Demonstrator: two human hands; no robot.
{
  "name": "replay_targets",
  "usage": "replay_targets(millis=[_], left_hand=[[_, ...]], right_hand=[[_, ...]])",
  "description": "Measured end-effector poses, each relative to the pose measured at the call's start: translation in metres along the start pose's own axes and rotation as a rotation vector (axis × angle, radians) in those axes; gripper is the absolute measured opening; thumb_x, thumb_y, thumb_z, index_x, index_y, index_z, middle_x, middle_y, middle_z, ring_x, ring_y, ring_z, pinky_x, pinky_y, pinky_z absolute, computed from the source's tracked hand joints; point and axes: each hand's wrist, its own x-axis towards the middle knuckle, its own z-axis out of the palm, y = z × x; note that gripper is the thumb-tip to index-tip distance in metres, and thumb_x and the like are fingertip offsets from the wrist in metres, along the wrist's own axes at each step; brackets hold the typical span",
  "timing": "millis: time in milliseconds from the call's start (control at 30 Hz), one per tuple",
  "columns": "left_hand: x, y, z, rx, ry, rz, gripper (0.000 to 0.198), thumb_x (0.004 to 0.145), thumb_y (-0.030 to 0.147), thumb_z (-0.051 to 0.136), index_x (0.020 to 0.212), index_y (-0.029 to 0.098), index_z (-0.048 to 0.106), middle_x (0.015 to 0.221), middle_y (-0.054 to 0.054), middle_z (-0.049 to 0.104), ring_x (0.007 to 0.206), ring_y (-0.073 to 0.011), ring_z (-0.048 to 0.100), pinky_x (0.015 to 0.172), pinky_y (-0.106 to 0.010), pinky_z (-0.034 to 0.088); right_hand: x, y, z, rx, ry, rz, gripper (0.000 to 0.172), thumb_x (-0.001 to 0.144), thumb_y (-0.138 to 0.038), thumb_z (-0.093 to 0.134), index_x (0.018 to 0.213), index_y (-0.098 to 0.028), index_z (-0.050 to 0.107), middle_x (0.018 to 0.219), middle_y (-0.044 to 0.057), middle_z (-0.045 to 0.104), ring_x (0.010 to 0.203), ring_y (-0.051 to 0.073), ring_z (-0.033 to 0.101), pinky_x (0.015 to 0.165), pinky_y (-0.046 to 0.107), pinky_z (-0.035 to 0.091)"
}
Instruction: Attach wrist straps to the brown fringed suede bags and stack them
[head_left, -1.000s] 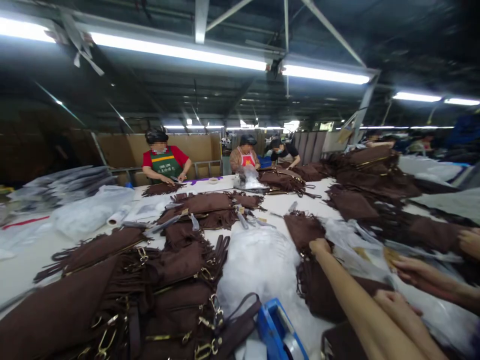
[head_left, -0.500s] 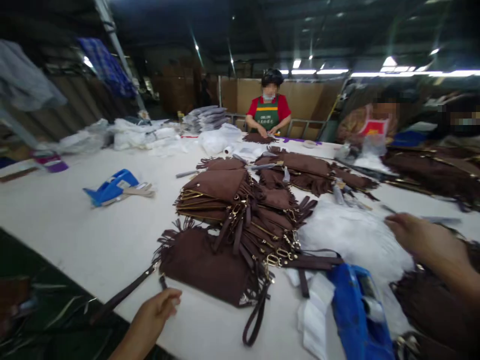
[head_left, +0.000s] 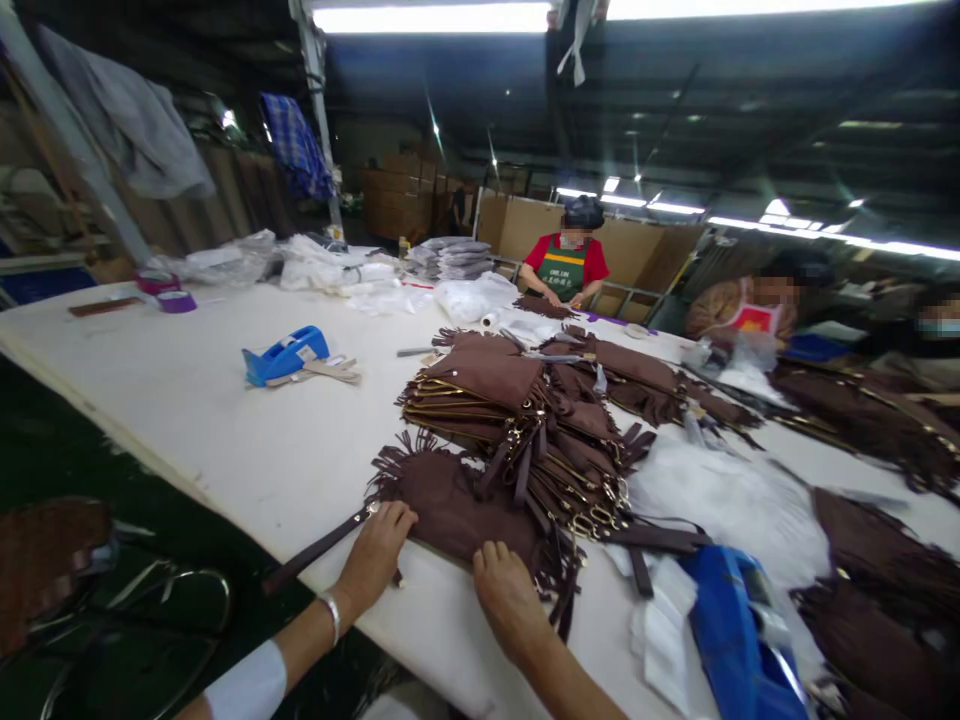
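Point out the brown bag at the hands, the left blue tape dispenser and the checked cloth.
Brown bag (head_left: 459, 503), head view: upper side.
Left dispenser (head_left: 282, 358), head view: body.
Checked cloth (head_left: 295, 147), head view: middle.

On the table (head_left: 195, 430), a single bag (head_left: 450, 500) lies at lower centre of the frame, before a bag stack (head_left: 484, 375); one tape dispenser (head_left: 289, 355) sits at centre left, another dispenser (head_left: 716, 615) at lower right.
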Motion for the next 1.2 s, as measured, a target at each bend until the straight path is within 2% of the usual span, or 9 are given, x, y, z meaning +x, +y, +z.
replay_targets(millis=[167, 367, 500, 600, 733, 900, 967, 1100, 1200], left_hand=[[-0.040, -0.001, -0.016, -0.142, 0.031, -0.020, 0.045, 0.083, -0.002, 0.037, 0.120, 0.019, 0.054, 0.119, -0.010, 0.054, 0.117, -0.0244, 0.048, 0.103, -0.045, 0.038], [-0.090, -0.016, -0.038, -0.314, 0.032, -0.342, 0.032, 0.090, 0.017, 0.040, 0.118, 0.022, 0.054, 0.118, -0.007, 0.060, 0.113, -0.0219, 0.054, 0.099, -0.040, 0.043], [-0.076, -0.008, -0.043, -0.191, 0.011, -0.127, 0.038, 0.090, 0.013, 0.039, 0.125, 0.024, 0.052, 0.125, -0.007, 0.055, 0.119, -0.0221, 0.047, 0.103, -0.042, 0.037], [-0.059, -0.007, -0.044, -0.080, -0.107, -0.009, 0.030, 0.088, 0.010, 0.043, 0.109, 0.023, 0.060, 0.111, -0.007, 0.060, 0.110, -0.0236, 0.050, 0.093, -0.041, 0.043], [-0.057, -0.051, -0.060, 0.088, -0.129, -0.026, 0.022, 0.086, 0.007, 0.044, 0.089, 0.019, 0.062, 0.099, -0.009, 0.060, 0.100, -0.0246, 0.053, 0.088, -0.041, 0.044], [-0.076, -0.106, -0.088, 0.234, 0.124, -0.394, 0.022, 0.088, 0.012, 0.039, 0.090, 0.014, 0.061, 0.110, -0.016, 0.057, 0.107, -0.0288, 0.054, 0.092, -0.045, 0.044], [-0.083, -0.094, -0.087, 0.182, 0.137, -0.363, 0.024, 0.092, 0.017, 0.036, 0.101, 0.014, 0.058, 0.114, -0.014, 0.056, 0.111, -0.0263, 0.052, 0.097, -0.042, 0.042], [-0.091, -0.039, -0.064, -0.046, -0.037, -0.105, 0.022, 0.094, 0.023, 0.039, 0.105, 0.019, 0.058, 0.110, -0.009, 0.059, 0.107, -0.0230, 0.053, 0.096, -0.039, 0.042], [-0.090, -0.019, -0.044, -0.068, -0.069, -0.104, 0.020, 0.092, 0.026, 0.046, 0.107, 0.020, 0.060, 0.109, -0.009, 0.059, 0.106, -0.0251, 0.052, 0.093, -0.042, 0.042]], right_hand=[[-0.034, 0.007, -0.003, 0.056, 0.009, -0.039, 0.031, 0.077, 0.004, 0.046, 0.096, -0.017, 0.058, 0.093, 0.009, 0.060, 0.088, 0.025, 0.054, 0.078, 0.036, 0.044], [-0.076, 0.008, 0.009, 0.087, 0.022, -0.027, 0.041, 0.075, 0.007, 0.042, 0.103, -0.019, 0.058, 0.096, 0.008, 0.059, 0.092, 0.025, 0.053, 0.081, 0.036, 0.042], [-0.077, 0.010, 0.009, 0.161, 0.034, 0.010, 0.036, 0.074, 0.004, 0.043, 0.096, -0.021, 0.057, 0.091, 0.006, 0.057, 0.089, 0.025, 0.053, 0.079, 0.036, 0.042], [-0.077, 0.014, 0.010, 0.207, 0.059, 0.010, 0.033, 0.076, 0.001, 0.044, 0.098, -0.021, 0.055, 0.092, 0.006, 0.056, 0.090, 0.025, 0.054, 0.080, 0.037, 0.042], [-0.080, 0.019, 0.016, 0.264, 0.089, 0.016, 0.029, 0.080, -0.003, 0.044, 0.098, -0.022, 0.054, 0.092, 0.006, 0.056, 0.089, 0.025, 0.054, 0.081, 0.039, 0.042], [-0.080, 0.017, 0.014, 0.300, 0.102, 0.033, 0.026, 0.080, -0.004, 0.044, 0.095, -0.023, 0.053, 0.089, 0.004, 0.055, 0.086, 0.024, 0.054, 0.080, 0.038, 0.041], [-0.080, 0.015, 0.012, 0.290, 0.111, 0.036, 0.026, 0.080, -0.004, 0.044, 0.095, -0.023, 0.053, 0.088, 0.004, 0.055, 0.084, 0.024, 0.054, 0.079, 0.037, 0.041], [-0.082, 0.014, 0.011, 0.274, 0.131, 0.034, 0.027, 0.081, -0.004, 0.045, 0.098, -0.023, 0.053, 0.089, 0.004, 0.055, 0.085, 0.023, 0.053, 0.078, 0.036, 0.040], [-0.080, 0.019, 0.013, 0.262, 0.125, 0.061, 0.027, 0.082, -0.003, 0.044, 0.098, -0.023, 0.054, 0.090, 0.004, 0.054, 0.085, 0.023, 0.051, 0.077, 0.034, 0.039]])
